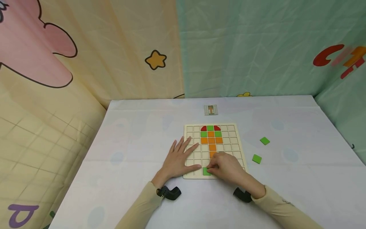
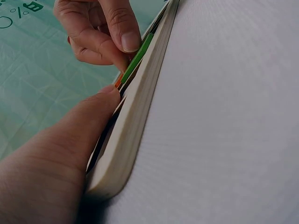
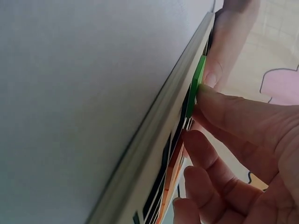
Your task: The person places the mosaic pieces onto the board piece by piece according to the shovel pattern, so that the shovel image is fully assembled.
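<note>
A cream grid board (image 1: 230,140) lies on the table. My left hand (image 1: 175,160) rests on its left side with fingers spread, thumb pointing toward the front-row tile. My right hand (image 1: 228,167) pinches a green square tile (image 1: 206,171) at the board's front row; the tile also shows edge-on in the left wrist view (image 2: 135,63) and the right wrist view (image 3: 195,86). Whether it sits flat in its cell I cannot tell. Farther up the board, orange tiles (image 1: 211,140) form a column with a crossbar, below green tiles (image 1: 210,128) and two red rounded pieces (image 1: 203,128). My right hand hides some cells.
Two loose green square tiles (image 1: 264,141) lie on the white cloth to the right of the board. Behind the board is a small pattern card (image 1: 211,110). Printed curtains (image 1: 228,57) hang along the table's back edge.
</note>
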Demonstrator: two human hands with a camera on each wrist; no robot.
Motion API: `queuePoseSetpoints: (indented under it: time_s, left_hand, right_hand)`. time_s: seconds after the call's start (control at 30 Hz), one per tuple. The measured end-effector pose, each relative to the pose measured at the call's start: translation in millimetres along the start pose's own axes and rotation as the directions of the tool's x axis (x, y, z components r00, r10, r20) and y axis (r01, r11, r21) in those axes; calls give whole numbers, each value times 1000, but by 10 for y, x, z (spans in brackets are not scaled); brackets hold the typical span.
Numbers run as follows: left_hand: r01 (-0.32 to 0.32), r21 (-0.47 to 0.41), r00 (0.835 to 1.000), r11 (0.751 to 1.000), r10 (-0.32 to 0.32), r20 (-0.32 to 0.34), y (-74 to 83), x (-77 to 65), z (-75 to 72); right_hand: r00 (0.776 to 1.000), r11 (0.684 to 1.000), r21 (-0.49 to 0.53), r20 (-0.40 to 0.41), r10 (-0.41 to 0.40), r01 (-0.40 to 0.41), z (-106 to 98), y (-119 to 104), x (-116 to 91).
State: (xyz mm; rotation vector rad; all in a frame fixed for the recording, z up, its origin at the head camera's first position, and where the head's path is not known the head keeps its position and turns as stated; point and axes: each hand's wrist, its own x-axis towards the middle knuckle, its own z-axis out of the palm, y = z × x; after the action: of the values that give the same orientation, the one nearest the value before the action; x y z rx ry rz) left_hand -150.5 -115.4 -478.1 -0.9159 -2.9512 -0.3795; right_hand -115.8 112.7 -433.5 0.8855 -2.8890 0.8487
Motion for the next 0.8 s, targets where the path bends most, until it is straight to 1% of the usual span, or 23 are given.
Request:
queuePoseSetpoints:
  time_s: [0.1,0.2,0.3,0.37,0.4,0.5,0.63,0.73,0.8]
  left_hand:
    - [0,-10,1000,1000,0,-1,0,0,10]
    - [2,-17,1000,1000,-2,2,1,-2,19]
    - [7,-16,1000,1000,-7,8,4,-2,19]
    - [9,-15,1000,1000,-9,7,4,-2,17]
    - [10,-14,1000,1000,-10,9,3,-1,18]
    - [12,-14,1000,1000,-12,10,-2,1,21]
    - [10,-16,1000,1000,-10,10,-9,4,29]
    - [10,-19,1000,1000,-10,12,-9,3,31]
    - [11,-19,1000,1000,-11,14,-7,1,29]
  right_hand:
    - [1000,1000,-22,-6,-16,16,0,-4,-10]
    - [999,999,-21,16,-38,38,-16,12,-32]
    - [998,999,4,46,-40,39,-48,63,-73]
    - [998,999,36,52,-28,26,-80,117,-111]
    - [999,998,52,48,-20,18,-97,151,-130]
    - [1000,996,88,-6,2,-1,-196,270,-205]
    - [997,995,86,-59,56,-50,-384,459,-306]
    - [991,990,61,-46,129,-126,-544,603,-396]
    - [982,982,38,-31,188,-187,-643,695,-466]
